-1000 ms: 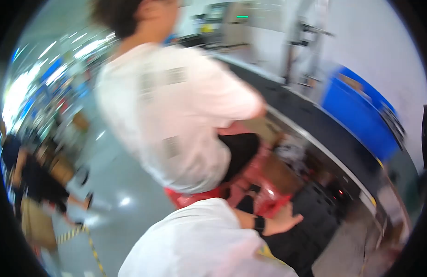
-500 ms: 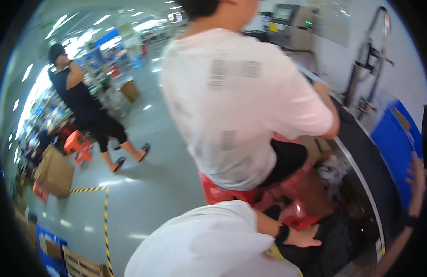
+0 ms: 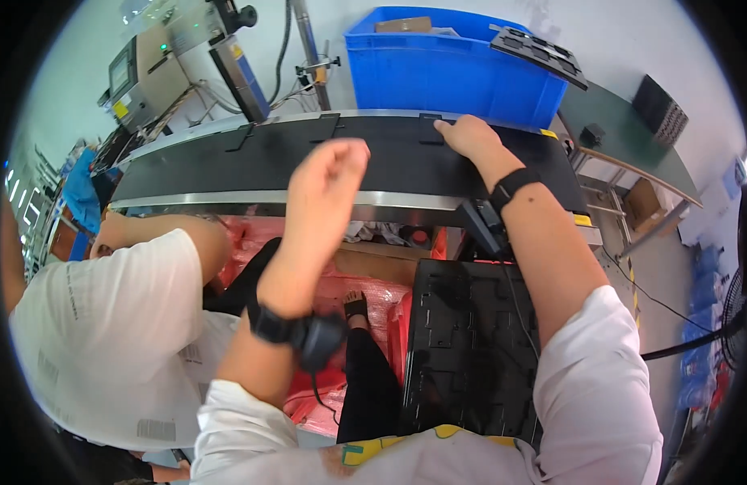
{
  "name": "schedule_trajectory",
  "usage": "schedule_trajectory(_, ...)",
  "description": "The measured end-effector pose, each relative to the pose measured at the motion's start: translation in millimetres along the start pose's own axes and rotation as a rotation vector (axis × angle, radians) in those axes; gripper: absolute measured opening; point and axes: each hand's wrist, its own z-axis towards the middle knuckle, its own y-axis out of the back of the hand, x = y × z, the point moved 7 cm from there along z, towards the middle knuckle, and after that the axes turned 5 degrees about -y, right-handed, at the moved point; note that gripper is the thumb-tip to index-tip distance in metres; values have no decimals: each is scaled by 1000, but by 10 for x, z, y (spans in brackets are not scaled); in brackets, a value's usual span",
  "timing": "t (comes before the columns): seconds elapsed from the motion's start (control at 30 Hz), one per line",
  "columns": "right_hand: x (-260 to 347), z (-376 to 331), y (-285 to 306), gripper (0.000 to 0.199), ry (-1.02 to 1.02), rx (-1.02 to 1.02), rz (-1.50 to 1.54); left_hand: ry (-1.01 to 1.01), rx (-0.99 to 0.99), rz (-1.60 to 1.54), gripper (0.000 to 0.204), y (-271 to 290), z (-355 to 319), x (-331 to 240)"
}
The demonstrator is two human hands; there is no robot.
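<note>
My left hand (image 3: 331, 182) is raised over the near side of a black conveyor belt (image 3: 264, 162), its fingers curled inward and nothing visible in them. Farther right, my right hand (image 3: 473, 139) reaches over the belt. Its thumb stands out toward a flat black piece (image 3: 431, 129) at the belt's far edge; whether they touch I cannot tell. The other fingers bend down, partly hidden. More flat black pieces lie leftward on the belt, one (image 3: 328, 126) near the middle and another (image 3: 241, 137) farther left. Each wrist bears a dark strap with a small cabled device.
A blue bin (image 3: 450, 69) stands behind the belt, a black tray (image 3: 539, 55) on its right rim. Left, a co-worker in a white shirt (image 3: 123, 315) sits close by. Black molded trays (image 3: 462, 339) are stacked below my right arm. A green table (image 3: 624, 153) stands right.
My view has swung right, from the co-worker's back and the floor to the belt. Both hands are now over the belt; the left was low with spread fingers, the right near the blue bin.
</note>
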Motion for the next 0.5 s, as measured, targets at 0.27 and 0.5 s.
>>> schedule_trajectory(0.27,-156,310,-41,50,36,65,7,-298,185,845,41,-174,1207,1102)
schedule_trajectory(0.5,-549,-458,236,38,169,119,544,114,849,766,73,-579,1482,1937)
